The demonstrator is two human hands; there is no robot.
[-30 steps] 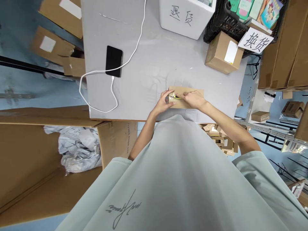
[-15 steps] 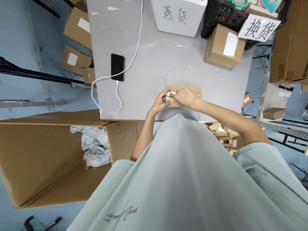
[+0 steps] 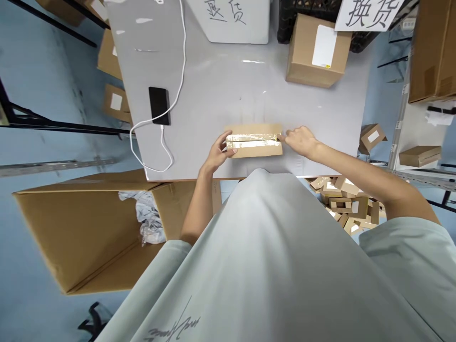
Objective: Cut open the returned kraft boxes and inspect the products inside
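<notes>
A small flat cardboard box lies on the table near its front edge, with shiny clear tape along its middle. A dark slit runs lengthwise through that tape. My left hand grips the box's left end, thumb on the near side and fingers on the far side. At the box's right end, my right hand is closed, its fingertips around a small box cutter. Only a bit of yellow and dark of it shows; the fingers hide the rest.
A black phone with a white cable lies left on the table. Behind are a white bin, a taped carton and a black crate. A large open carton stands at the lower left.
My right hand has moved from the box's left end to its right end, along the tape. The tape now shows a slit. My left hand still holds the left end.
</notes>
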